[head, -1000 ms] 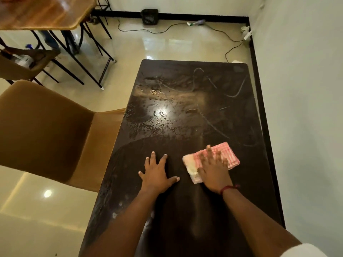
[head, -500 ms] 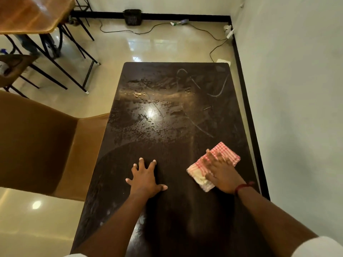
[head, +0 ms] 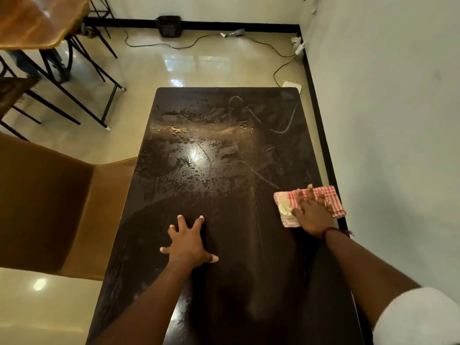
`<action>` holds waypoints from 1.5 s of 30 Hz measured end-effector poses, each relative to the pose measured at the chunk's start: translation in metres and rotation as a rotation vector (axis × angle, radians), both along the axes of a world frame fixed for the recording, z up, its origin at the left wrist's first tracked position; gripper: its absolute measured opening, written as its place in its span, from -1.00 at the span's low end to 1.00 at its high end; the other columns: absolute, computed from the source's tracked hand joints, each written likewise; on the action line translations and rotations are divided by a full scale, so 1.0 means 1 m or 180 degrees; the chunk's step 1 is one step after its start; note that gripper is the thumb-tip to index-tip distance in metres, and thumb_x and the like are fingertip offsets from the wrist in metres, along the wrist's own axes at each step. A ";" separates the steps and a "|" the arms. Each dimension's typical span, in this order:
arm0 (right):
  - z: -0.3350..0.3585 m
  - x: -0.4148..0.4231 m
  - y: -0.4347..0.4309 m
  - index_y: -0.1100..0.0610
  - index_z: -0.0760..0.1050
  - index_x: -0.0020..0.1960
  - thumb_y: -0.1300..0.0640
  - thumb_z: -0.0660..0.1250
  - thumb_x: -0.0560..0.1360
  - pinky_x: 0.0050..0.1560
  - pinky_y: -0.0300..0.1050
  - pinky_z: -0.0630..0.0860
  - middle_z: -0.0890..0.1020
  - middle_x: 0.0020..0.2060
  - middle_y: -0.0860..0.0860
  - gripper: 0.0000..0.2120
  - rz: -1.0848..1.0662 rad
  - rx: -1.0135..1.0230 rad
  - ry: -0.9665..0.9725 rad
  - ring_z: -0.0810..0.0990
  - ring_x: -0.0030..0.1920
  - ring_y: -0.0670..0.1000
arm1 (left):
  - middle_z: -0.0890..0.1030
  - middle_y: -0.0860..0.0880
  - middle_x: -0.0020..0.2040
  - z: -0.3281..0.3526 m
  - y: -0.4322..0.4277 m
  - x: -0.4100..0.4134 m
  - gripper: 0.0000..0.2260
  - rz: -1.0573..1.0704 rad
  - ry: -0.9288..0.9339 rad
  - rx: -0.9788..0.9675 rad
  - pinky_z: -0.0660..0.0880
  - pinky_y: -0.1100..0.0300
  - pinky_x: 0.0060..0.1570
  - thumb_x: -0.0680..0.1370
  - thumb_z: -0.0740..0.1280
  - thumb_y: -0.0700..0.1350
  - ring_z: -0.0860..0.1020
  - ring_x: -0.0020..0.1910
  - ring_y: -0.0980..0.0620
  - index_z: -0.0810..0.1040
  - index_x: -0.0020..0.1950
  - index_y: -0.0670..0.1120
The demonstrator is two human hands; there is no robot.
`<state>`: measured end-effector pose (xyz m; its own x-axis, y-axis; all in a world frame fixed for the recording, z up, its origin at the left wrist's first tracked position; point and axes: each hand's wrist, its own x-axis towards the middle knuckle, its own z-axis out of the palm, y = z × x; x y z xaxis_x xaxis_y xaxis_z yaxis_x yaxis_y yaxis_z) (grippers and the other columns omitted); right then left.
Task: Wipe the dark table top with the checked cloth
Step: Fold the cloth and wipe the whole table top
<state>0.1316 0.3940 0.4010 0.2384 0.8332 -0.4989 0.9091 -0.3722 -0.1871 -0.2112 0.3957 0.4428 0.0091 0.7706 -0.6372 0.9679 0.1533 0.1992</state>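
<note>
The dark table top (head: pixel 224 175) runs away from me, wet and streaked over its far half, smoother near me. A folded red-and-white checked cloth (head: pixel 331 195) lies at the table's right edge. My right hand (head: pixel 312 214) presses flat on the cloth with straight fingers and covers its middle. My left hand (head: pixel 189 242) rests on the bare table with fingers spread, well left of the cloth.
A tan upholstered chair (head: pixel 49 202) stands against the table's left side. The white wall (head: pixel 398 145) runs close along the right edge. A wooden table with black legs (head: pixel 37 21) is at far left. Cables (head: pixel 281 70) and a small black box (head: pixel 170 26) lie on the tiled floor.
My right hand has slid the cloth rightward, from near the table's middle to its right edge. My left hand has stayed planted on the table.
</note>
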 end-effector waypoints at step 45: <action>0.001 -0.146 0.086 -0.05 -0.13 0.56 -0.09 -0.05 0.62 0.46 0.27 -0.16 -0.24 0.55 0.07 -0.45 0.0315 0.0126 -0.0188 -0.21 0.51 0.31 | -0.23 -0.10 0.58 -0.007 0.023 -0.037 -0.15 -0.0020 -0.0407 0.0615 -0.03 -0.49 0.36 0.43 0.39 0.28 -0.23 0.55 -0.24 -0.11 0.52 0.32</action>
<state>-0.0140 0.4802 0.4016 0.1819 0.8730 -0.4526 0.9509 -0.2733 -0.1450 -0.2480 0.4191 0.4355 0.0854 0.8779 -0.4711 0.9337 0.0944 0.3453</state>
